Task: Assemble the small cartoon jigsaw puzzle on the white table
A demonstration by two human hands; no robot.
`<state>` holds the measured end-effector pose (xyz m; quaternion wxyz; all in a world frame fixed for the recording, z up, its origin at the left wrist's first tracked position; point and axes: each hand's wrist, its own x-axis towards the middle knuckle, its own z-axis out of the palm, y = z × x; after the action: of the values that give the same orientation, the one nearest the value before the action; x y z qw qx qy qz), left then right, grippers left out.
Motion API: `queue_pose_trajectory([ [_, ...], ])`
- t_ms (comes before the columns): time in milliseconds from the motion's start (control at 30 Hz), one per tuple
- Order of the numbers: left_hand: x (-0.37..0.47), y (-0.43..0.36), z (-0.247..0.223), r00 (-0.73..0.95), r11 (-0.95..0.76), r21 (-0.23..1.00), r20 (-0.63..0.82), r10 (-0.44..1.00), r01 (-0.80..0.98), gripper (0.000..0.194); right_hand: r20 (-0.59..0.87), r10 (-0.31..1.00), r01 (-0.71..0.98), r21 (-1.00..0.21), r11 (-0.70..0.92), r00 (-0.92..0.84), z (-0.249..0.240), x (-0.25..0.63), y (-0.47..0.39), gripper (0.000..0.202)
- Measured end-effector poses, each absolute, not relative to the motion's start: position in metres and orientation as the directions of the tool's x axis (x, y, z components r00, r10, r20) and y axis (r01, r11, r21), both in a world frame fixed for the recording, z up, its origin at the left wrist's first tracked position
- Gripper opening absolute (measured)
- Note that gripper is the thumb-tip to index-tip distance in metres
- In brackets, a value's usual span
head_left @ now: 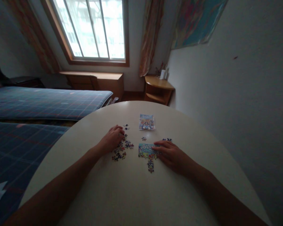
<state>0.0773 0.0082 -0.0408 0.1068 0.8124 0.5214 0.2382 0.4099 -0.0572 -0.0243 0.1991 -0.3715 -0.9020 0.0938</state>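
A partly joined jigsaw puzzle (pixel 145 150) with a blue lettered top lies flat on the round table, and a short strip of joined pieces (pixel 150 165) runs down from its lower edge. My right hand (pixel 171 156) rests on the puzzle's right side with its fingers stretched out, covering part of it. To the left, my left hand (pixel 113 137) is over a spread of loose puzzle pieces (pixel 119 156). Its fingers are curled together, and whatever is between the fingertips is too small to make out.
A printed picture sheet (pixel 146 122) lies beyond the puzzle. One loose piece (pixel 143 138) sits between them, and more pieces (pixel 167 139) lie past my right hand. The pale table (pixel 132 194) is near a bed (pixel 49 100) at left and a wall (pixel 245 103) at right.
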Motion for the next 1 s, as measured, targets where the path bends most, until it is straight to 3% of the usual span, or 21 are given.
queue_pose_trajectory([
  [267, 0.081, 0.003, -0.036, 0.343, -0.47, 0.425, 0.343, 0.875, 0.773, 0.013, 0.276, 0.713, 0.632, -0.332, 0.7, -0.645, -0.021, 0.408, -0.059, 0.033],
  [467, 0.093, -0.01, -0.023, 0.335, -0.501, 0.444, 0.401, 0.852, 0.743, 0.021, 0.283, 0.719, 0.642, -0.324, 0.694, -0.635, -0.024, 0.409, -0.059, 0.033],
  [533, 0.103, -0.022, -0.016, 0.29, -0.474, 0.552, 0.39, 0.874, 0.686, 0.022, 0.305, 0.723, 0.642, -0.333, 0.691, -0.62, -0.022, 0.406, -0.06, 0.033],
  [633, 0.125, -0.044, -0.008, 0.196, -0.311, 0.808, 0.244, 0.95, 0.5, 0.021, 0.358, 0.755, 0.655, -0.376, 0.655, -0.549, -0.013, 0.396, -0.067, 0.03],
  [700, 0.138, -0.057, -0.007, 0.182, -0.236, 0.897, 0.178, 0.967, 0.374, 0.021, 0.395, 0.794, 0.669, -0.433, 0.604, -0.462, -0.007, 0.386, -0.076, 0.025],
  [767, 0.148, -0.068, -0.008, 0.201, -0.184, 0.943, 0.131, 0.971, 0.278, 0.02, 0.44, 0.813, 0.654, -0.493, 0.574, -0.382, -0.002, 0.374, -0.087, 0.023],
  [900, 0.157, -0.079, -0.012, 0.271, -0.084, 0.988, 0.046, 0.961, 0.131, 0.023, 0.491, 0.789, 0.588, -0.534, 0.608, -0.37, 0.0, 0.357, -0.102, 0.041],
  [1000, 0.159, -0.082, -0.012, 0.323, -0.045, 0.997, 0.022, 0.946, 0.066, 0.025, 0.501, 0.774, 0.554, -0.545, 0.63, -0.387, -0.002, 0.353, -0.103, 0.033],
])
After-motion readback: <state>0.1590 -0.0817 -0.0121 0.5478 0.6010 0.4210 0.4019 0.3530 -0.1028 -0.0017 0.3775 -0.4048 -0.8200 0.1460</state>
